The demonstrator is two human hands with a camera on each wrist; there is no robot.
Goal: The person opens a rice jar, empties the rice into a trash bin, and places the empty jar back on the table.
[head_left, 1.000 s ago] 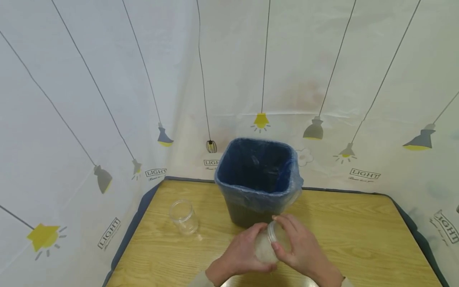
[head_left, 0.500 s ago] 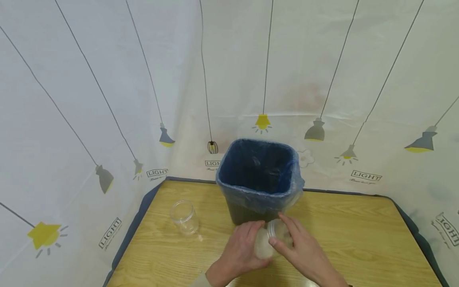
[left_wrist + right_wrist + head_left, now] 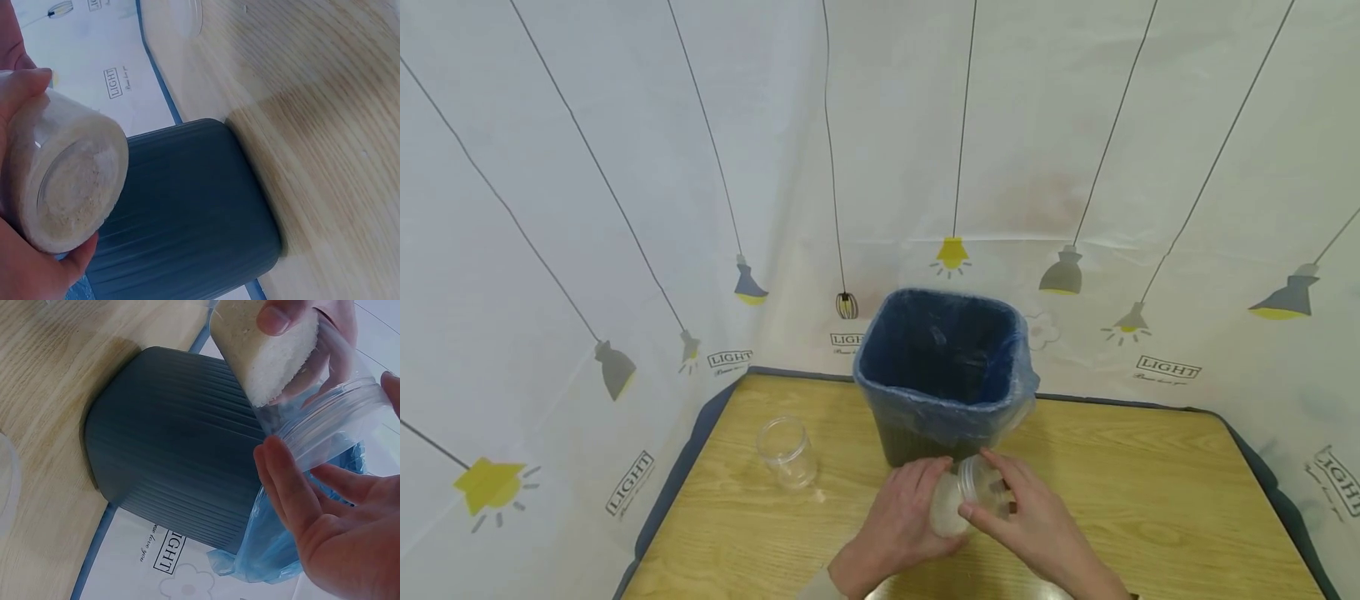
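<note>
A clear plastic jar (image 3: pixel 946 505), part filled with white grains (image 3: pixel 282 362), is tilted in front of the bin. My left hand (image 3: pixel 901 518) grips its body, fingers curled round the side. In the left wrist view the jar's base (image 3: pixel 78 190) faces the camera. At the jar's other end sits a clear ridged screw lid (image 3: pixel 334 422). My right hand (image 3: pixel 1037 521) holds this lid between thumb and fingertips, its palm apart from it. A second clear jar (image 3: pixel 788 457) stands upright on the table to the left.
Just beyond my hands stands a dark ribbed bin (image 3: pixel 917 437) with a blue plastic liner (image 3: pixel 1011 392) over its rim. The wooden table (image 3: pixel 1150 492) backs onto a lamp-print curtain (image 3: pixel 880 167). A clear rounded edge (image 3: pixel 7 481) shows at the right wrist view's left border.
My right fingers have shifted round the lid, and more of the lid shows between them. Both hands and the jar have moved only slightly. The bin and second jar stay put.
</note>
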